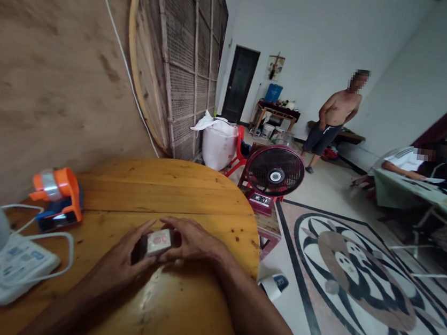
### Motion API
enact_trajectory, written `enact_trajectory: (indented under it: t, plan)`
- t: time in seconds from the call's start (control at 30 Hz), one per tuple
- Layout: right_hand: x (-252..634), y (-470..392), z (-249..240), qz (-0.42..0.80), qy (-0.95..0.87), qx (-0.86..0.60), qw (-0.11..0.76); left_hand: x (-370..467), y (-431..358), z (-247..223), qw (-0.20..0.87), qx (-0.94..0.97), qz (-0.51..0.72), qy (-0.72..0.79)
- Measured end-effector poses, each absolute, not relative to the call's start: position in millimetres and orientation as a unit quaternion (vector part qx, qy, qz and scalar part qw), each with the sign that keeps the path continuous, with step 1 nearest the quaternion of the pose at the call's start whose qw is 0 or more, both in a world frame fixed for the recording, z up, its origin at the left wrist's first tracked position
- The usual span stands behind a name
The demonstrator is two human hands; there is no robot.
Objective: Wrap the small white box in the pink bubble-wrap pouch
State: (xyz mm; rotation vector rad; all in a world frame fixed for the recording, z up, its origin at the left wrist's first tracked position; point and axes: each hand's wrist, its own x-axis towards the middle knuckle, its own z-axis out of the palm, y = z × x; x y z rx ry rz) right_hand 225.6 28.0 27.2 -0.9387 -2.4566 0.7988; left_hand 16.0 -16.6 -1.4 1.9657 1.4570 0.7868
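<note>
A small box (159, 241) with a pale top, red markings and dark sides is between my hands, low over the round wooden table (201, 184). My left hand (133, 254) has its thumb and fingers around the box's left side. From the right, my right hand (187, 240) grips the other end, thumb at the near edge and fingers at the far edge. The box's underside is hidden.
An orange and blue tape dispenser (61, 195) stands at the table's left. Nearer are a white box (14, 267) and cables. Beyond the table's right edge is a red fan (274, 176). One person (337, 110) stands farther back; another sits at a table on the right.
</note>
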Motion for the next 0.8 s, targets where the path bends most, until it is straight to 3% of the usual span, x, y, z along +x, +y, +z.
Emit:
enact_trajectory:
  t: [0.8]
  plan:
    - [225, 34, 16, 0.26, -0.886, -0.329, 0.198, 6, -7, -17, 0.239, 0.737, 0.281, 0.566]
